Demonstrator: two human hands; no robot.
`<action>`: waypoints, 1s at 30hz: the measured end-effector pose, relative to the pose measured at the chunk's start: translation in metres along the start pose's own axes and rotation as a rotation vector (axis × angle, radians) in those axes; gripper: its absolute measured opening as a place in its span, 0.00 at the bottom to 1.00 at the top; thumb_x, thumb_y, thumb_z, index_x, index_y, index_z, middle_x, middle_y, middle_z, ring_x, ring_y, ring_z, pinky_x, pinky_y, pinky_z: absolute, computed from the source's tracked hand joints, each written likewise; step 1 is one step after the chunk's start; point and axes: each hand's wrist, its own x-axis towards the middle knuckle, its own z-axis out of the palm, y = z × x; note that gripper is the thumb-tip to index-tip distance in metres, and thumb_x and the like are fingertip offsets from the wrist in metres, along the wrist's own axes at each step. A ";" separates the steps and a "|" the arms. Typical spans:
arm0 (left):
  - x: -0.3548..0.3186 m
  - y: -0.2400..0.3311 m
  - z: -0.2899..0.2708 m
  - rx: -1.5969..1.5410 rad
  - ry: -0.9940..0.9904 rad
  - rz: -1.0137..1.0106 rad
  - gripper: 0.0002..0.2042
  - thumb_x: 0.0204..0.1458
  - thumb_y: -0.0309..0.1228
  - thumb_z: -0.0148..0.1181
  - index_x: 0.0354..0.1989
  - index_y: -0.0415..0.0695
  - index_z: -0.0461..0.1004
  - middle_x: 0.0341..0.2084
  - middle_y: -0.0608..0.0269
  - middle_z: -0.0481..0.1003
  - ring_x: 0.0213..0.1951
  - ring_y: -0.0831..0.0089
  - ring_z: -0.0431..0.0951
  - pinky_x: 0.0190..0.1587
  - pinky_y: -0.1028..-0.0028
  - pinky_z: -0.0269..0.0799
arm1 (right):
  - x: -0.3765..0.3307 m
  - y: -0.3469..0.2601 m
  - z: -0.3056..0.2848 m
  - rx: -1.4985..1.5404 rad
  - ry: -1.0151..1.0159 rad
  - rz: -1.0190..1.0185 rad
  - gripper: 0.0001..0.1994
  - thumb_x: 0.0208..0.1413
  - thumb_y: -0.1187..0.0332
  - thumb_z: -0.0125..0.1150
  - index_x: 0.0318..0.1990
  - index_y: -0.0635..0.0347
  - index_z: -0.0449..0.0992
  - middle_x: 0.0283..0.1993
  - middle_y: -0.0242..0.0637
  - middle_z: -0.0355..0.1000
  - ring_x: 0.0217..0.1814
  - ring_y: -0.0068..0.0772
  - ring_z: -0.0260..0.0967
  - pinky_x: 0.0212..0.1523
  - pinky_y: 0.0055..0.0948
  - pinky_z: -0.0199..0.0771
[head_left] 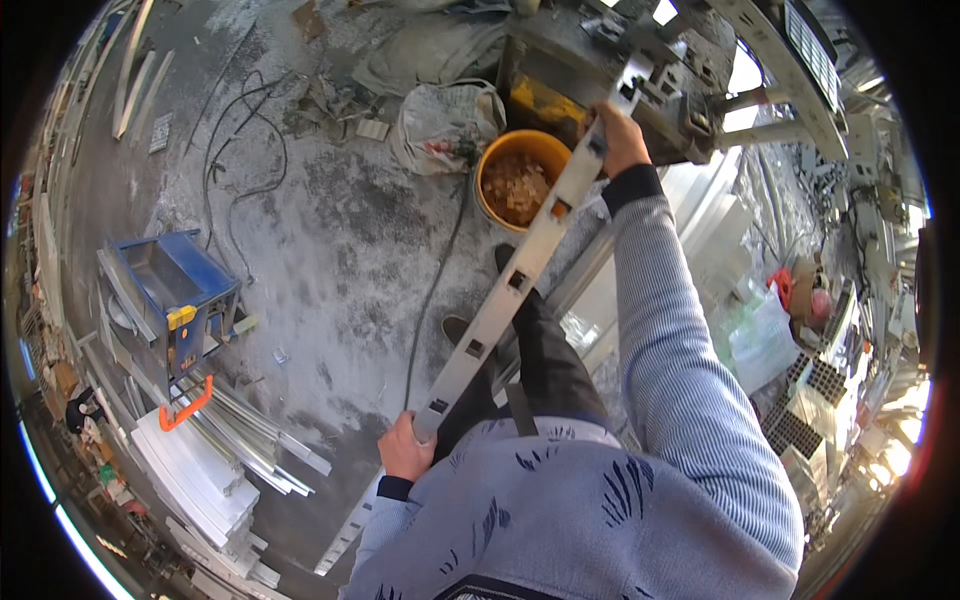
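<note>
A long silvery metal profile [497, 309] with a row of square cut-outs runs slantwise across my body. Low on its length, beside my waist, my left hand [405, 450] is closed around it, and the bar carries on past that hand toward the lower left. Farther out, my right hand [622, 140] grips the same bar close to its far end, which lies at the edge of a machine [690, 110]. Beneath the bar, an orange bucket [510, 150] holds small brownish pieces.
Left stands a blue metal cart [185, 268], with an orange hook-shaped handle [187, 404] near it. Stacked pale profiles [200, 470] lie below. A black cable [437, 285] crosses the dusty floor. A whitish sack [445, 125] sits beside the bucket; a clear plastic bag [760, 340] lies right.
</note>
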 end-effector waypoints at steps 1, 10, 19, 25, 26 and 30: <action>0.001 0.002 0.003 -0.014 -0.017 -0.026 0.18 0.43 0.35 0.68 0.42 0.44 0.72 0.30 0.48 0.79 0.33 0.45 0.80 0.35 0.54 0.74 | -0.003 -0.006 0.007 0.211 0.051 0.197 0.08 0.61 0.66 0.59 0.33 0.59 0.72 0.26 0.35 0.71 0.27 0.34 0.72 0.29 0.34 0.74; -0.006 0.005 -0.011 0.025 -0.063 -0.045 0.19 0.42 0.36 0.69 0.41 0.43 0.72 0.29 0.47 0.78 0.31 0.45 0.79 0.33 0.55 0.74 | -0.007 -0.024 0.018 0.142 0.102 0.313 0.09 0.62 0.65 0.58 0.32 0.59 0.71 0.25 0.35 0.72 0.25 0.32 0.72 0.29 0.34 0.76; -0.009 -0.001 0.002 0.026 -0.053 -0.037 0.21 0.41 0.37 0.70 0.43 0.43 0.73 0.30 0.49 0.79 0.31 0.47 0.80 0.33 0.55 0.75 | -0.011 -0.014 0.015 0.153 0.121 0.220 0.09 0.57 0.67 0.62 0.36 0.64 0.73 0.26 0.39 0.71 0.24 0.38 0.72 0.28 0.37 0.74; 0.010 0.014 -0.006 0.062 -0.083 -0.051 0.19 0.41 0.36 0.69 0.41 0.44 0.71 0.29 0.49 0.78 0.31 0.46 0.80 0.32 0.55 0.75 | 0.009 -0.027 0.010 0.139 0.114 0.286 0.10 0.62 0.64 0.58 0.31 0.59 0.71 0.25 0.36 0.72 0.25 0.34 0.71 0.28 0.35 0.73; 0.010 0.014 -0.005 0.046 -0.080 -0.051 0.19 0.41 0.36 0.69 0.40 0.44 0.71 0.29 0.49 0.78 0.31 0.46 0.80 0.32 0.55 0.75 | 0.010 -0.030 0.012 0.175 0.124 0.310 0.10 0.62 0.64 0.58 0.30 0.59 0.71 0.25 0.35 0.72 0.25 0.34 0.71 0.28 0.35 0.73; -0.010 -0.010 0.004 -0.003 -0.031 -0.005 0.19 0.41 0.36 0.70 0.39 0.44 0.71 0.29 0.48 0.78 0.32 0.44 0.79 0.32 0.54 0.74 | -0.014 -0.022 0.020 0.091 0.120 0.113 0.10 0.61 0.64 0.59 0.32 0.60 0.72 0.25 0.35 0.72 0.25 0.32 0.71 0.27 0.33 0.74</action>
